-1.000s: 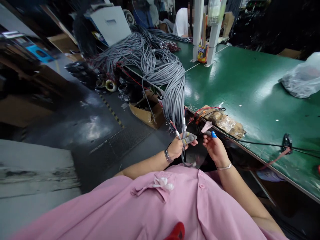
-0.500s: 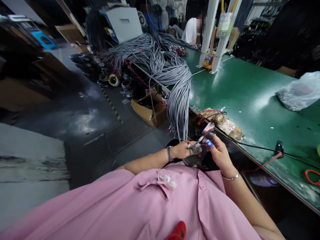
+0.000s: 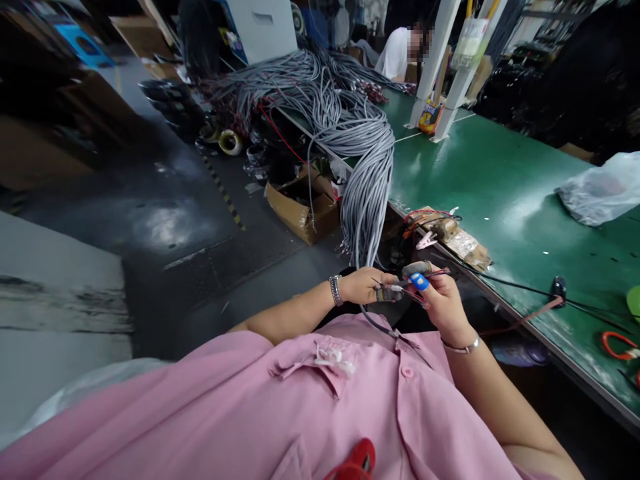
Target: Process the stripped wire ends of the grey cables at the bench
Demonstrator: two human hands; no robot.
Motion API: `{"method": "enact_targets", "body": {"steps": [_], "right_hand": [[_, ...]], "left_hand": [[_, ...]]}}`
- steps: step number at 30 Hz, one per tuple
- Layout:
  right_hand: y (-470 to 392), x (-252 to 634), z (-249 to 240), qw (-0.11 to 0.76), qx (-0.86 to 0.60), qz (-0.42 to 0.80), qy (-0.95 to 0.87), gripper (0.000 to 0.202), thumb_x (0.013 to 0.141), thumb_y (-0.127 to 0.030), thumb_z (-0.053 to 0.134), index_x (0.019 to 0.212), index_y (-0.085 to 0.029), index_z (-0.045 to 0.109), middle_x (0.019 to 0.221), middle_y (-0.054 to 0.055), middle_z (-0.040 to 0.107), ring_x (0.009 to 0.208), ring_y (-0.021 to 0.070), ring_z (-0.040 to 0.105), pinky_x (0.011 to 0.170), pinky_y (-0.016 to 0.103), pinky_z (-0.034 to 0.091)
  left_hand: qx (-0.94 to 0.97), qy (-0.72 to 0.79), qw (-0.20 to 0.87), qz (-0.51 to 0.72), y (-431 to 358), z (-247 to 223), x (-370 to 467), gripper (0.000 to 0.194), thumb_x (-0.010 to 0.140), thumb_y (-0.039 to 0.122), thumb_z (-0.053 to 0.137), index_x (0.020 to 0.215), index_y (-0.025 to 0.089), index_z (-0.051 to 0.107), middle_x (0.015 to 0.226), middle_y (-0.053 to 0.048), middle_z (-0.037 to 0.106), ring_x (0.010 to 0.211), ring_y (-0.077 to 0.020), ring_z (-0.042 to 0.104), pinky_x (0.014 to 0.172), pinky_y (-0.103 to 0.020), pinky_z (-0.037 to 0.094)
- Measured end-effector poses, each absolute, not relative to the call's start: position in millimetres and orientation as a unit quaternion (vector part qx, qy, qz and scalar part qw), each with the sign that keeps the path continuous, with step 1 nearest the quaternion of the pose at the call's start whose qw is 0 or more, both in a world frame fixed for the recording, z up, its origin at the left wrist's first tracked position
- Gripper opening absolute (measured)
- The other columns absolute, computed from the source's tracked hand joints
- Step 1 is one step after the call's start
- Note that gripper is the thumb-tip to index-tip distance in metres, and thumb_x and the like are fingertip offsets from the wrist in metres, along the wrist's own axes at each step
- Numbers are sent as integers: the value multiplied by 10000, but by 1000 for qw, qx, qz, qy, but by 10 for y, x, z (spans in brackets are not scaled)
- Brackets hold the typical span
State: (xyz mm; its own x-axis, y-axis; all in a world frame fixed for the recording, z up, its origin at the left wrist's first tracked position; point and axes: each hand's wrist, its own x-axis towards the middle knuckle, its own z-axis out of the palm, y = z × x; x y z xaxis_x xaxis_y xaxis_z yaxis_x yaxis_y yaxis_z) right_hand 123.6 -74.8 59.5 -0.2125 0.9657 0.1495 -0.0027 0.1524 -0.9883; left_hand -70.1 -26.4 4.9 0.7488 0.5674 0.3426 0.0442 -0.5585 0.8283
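Observation:
My left hand (image 3: 367,287) is closed, pinching the stripped end of a grey cable, with covers on some fingertips. Against it, my right hand (image 3: 442,304) grips the thin dark and reddish wires (image 3: 440,272) of that end, a blue wrap on its thumb. Several wire tips stick out between the fingers; the exact grip is partly hidden. Another cable end (image 3: 384,328) with fanned wires lies across my lap, below both hands. Beyond them hangs a thick bundle of grey cables (image 3: 369,193) over the bench edge.
On the green bench (image 3: 510,180) are a taped cardboard piece (image 3: 467,248), a plastic bag (image 3: 603,190) and orange-handled scissors (image 3: 617,347). A pink clip (image 3: 427,241) sits at its edge. An open carton (image 3: 303,210) stands on the floor. Another person (image 3: 395,53) is at the far side.
The wires between my hands have turned from pointing upward to lying more sideways, and my hands are closer together. The pink clip shows apart from my right hand. The view has shifted slightly.

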Motion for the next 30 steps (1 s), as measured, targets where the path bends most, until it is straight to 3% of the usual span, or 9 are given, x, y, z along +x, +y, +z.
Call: {"method": "enact_targets", "body": {"steps": [5, 8, 10, 12, 14, 18, 22, 27, 30], "right_hand": [[-793, 1353, 473, 588, -437, 456, -505, 143, 831, -328, 664, 922, -219, 689, 840, 11, 669, 604, 92, 556, 585, 247, 484], [-823, 1547, 554, 636, -457, 382, -491, 147, 833, -346, 658, 874, -205, 669, 805, -2, 647, 568, 76, 538, 572, 241, 482], [-851, 1702, 652, 642, -497, 286, -509, 177, 835, -369, 651, 867, -197, 673, 789, -1, 640, 565, 76, 533, 555, 233, 470], [-883, 1828, 740, 608, -542, 182, -551, 209, 848, -393, 630, 872, -194, 687, 772, 8, 644, 588, 91, 546, 558, 239, 463], [-910, 1876, 778, 546, -556, 135, -612, 261, 880, -424, 574, 868, -195, 698, 762, 26, 654, 621, 117, 566, 580, 261, 467], [-886, 1673, 668, 439, -509, 258, -694, 330, 906, -467, 508, 960, -202, 699, 809, 58, 682, 674, 156, 611, 639, 306, 498], [-744, 1303, 487, 429, -477, 417, -644, 326, 850, -495, 586, 996, -217, 674, 781, 43, 679, 634, 162, 607, 622, 321, 514], [-566, 1161, 382, 513, -491, 461, -532, 322, 737, -456, 718, 931, -215, 631, 762, 11, 650, 603, 131, 563, 518, 255, 468], [-519, 1225, 326, 524, -493, 474, -507, 282, 754, -446, 698, 872, -196, 645, 690, -9, 612, 575, 104, 514, 504, 230, 430]], "left_hand": [[655, 158, 582, 455, -347, 80, -986, 543, 885, 597, 456, 1032, 131, 694, 1025, -152, 702, 987, -239, 654, 855, -329, 494], [502, 224, 615, 565, -323, 102, -1221, 568, 866, 628, 466, 928, 114, 700, 719, -95, 697, 642, -172, 658, 611, -278, 512], [428, 258, 599, 626, -272, 138, -1356, 574, 873, 630, 448, 838, 111, 691, 449, -2, 538, 373, -93, 476, 420, -210, 391], [389, 280, 578, 660, -221, 191, -1427, 557, 882, 615, 443, 785, 117, 675, 340, 65, 352, 281, -54, 294, 348, -181, 271], [388, 288, 576, 660, -191, 246, -1403, 486, 868, 575, 504, 801, 122, 666, 345, 81, 330, 275, -42, 252, 333, -171, 228], [450, 262, 630, 576, -211, 321, -1072, 382, 807, 481, 637, 952, 128, 658, 664, -32, 655, 438, -72, 525, 377, -154, 320], [503, 232, 678, 484, -288, 333, -605, 458, 824, 497, 617, 1135, 160, 625, 1028, -105, 687, 837, -175, 672, 639, -229, 511], [564, 309, 640, 421, -307, 174, -317, 497, 863, 545, 535, 1127, 133, 618, 607, 10, 598, 421, -67, 489, 414, -180, 359], [581, 339, 610, 418, -260, 54, -285, 465, 868, 551, 520, 1035, 130, 625, 609, 19, 590, 353, -40, 399, 354, -178, 281]]}}
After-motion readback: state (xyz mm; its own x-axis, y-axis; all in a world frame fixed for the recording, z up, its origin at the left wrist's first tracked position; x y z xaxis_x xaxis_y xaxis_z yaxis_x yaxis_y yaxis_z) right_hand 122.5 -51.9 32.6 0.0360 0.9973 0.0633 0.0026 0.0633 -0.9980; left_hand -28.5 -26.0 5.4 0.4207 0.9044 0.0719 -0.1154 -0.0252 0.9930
